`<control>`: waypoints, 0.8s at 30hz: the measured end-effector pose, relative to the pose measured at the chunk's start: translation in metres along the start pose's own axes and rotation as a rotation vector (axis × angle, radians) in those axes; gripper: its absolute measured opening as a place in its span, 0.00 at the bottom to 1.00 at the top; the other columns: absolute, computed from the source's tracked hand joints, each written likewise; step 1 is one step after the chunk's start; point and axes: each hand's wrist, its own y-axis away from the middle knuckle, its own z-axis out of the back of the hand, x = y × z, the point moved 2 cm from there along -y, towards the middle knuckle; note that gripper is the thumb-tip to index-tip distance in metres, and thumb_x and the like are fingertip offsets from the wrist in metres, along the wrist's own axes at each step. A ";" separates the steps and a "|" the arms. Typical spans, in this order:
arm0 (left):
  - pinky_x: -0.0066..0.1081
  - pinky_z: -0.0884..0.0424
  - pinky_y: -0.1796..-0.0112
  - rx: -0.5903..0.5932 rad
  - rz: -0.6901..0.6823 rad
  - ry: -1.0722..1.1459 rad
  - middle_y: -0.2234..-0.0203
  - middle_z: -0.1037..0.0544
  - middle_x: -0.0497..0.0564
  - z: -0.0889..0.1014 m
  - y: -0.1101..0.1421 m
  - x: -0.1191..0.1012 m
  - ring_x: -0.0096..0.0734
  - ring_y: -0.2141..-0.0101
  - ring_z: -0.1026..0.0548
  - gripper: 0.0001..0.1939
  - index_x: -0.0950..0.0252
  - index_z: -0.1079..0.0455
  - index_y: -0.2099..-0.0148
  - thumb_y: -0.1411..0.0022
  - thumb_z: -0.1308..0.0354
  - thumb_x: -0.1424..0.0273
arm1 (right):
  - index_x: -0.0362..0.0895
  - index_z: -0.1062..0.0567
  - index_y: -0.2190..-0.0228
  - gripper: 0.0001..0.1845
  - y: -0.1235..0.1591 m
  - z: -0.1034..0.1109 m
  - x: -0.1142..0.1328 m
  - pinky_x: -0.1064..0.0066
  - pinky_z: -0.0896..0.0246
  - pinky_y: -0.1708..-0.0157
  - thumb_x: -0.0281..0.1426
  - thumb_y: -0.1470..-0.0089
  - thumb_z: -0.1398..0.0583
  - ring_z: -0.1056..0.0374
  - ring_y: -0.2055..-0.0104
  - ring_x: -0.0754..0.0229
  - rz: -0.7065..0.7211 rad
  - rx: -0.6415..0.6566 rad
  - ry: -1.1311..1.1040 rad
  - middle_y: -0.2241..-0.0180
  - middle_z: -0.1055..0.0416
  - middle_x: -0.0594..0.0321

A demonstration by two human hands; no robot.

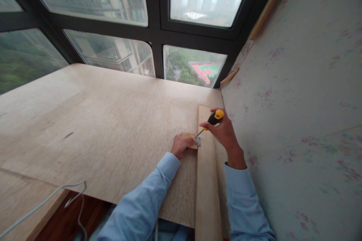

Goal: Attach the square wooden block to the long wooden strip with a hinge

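Note:
A yellow-and-black screwdriver [215,118] is gripped in my right hand [224,131], its shaft slanting down to the left. The tip meets a small metal hinge [198,141] that bridges a long wooden plank [207,180] and a small wooden block [187,134]. My left hand [182,146] is closed on the small block, its fingertips by the hinge and pressing the block to the plank's left edge. Any screw under the tip is too small to make out.
The plank lies on a broad pale wooden board [113,120] that reaches dark-framed windows [157,19]. A flower-patterned wall [296,101] rises close on the right. A pale cable [42,205] crosses the lower left, beside a gap showing reddish wood [70,214].

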 end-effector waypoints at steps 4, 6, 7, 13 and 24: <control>0.27 0.30 0.74 0.022 -0.009 0.045 0.75 0.22 0.50 0.000 0.000 0.001 0.32 0.75 0.25 0.10 0.68 0.28 0.70 0.60 0.37 0.79 | 0.51 0.43 0.46 0.40 0.003 0.000 -0.008 0.59 0.33 0.50 0.44 0.55 0.32 0.33 0.47 0.54 0.004 0.240 -0.292 0.49 0.33 0.56; 0.27 0.30 0.74 0.013 -0.007 0.045 0.75 0.22 0.51 -0.001 -0.001 0.001 0.32 0.75 0.25 0.10 0.68 0.28 0.70 0.60 0.37 0.79 | 0.52 0.43 0.46 0.37 0.003 0.002 -0.010 0.58 0.34 0.48 0.43 0.52 0.34 0.35 0.44 0.54 -0.007 0.311 -0.393 0.46 0.34 0.54; 0.27 0.30 0.74 0.007 -0.006 0.045 0.75 0.22 0.51 -0.001 -0.001 0.001 0.32 0.75 0.25 0.10 0.68 0.28 0.70 0.60 0.37 0.79 | 0.51 0.41 0.47 0.34 0.003 0.003 -0.011 0.57 0.34 0.48 0.43 0.52 0.34 0.33 0.45 0.54 -0.023 0.326 -0.414 0.47 0.32 0.54; 0.27 0.29 0.74 -0.009 -0.002 0.054 0.77 0.22 0.50 -0.002 0.000 0.000 0.31 0.76 0.25 0.09 0.69 0.28 0.71 0.60 0.37 0.81 | 0.44 0.29 0.66 0.25 -0.003 0.006 -0.004 0.63 0.27 0.66 0.45 0.62 0.29 0.26 0.68 0.57 -0.073 0.023 -0.179 0.69 0.24 0.62; 0.27 0.29 0.74 -0.011 -0.020 0.034 0.76 0.22 0.49 -0.001 -0.003 0.003 0.32 0.75 0.25 0.09 0.67 0.29 0.71 0.59 0.38 0.80 | 0.43 0.26 0.65 0.18 -0.008 0.030 -0.042 0.70 0.39 0.71 0.43 0.52 0.36 0.30 0.71 0.58 -0.255 -0.042 0.401 0.73 0.26 0.60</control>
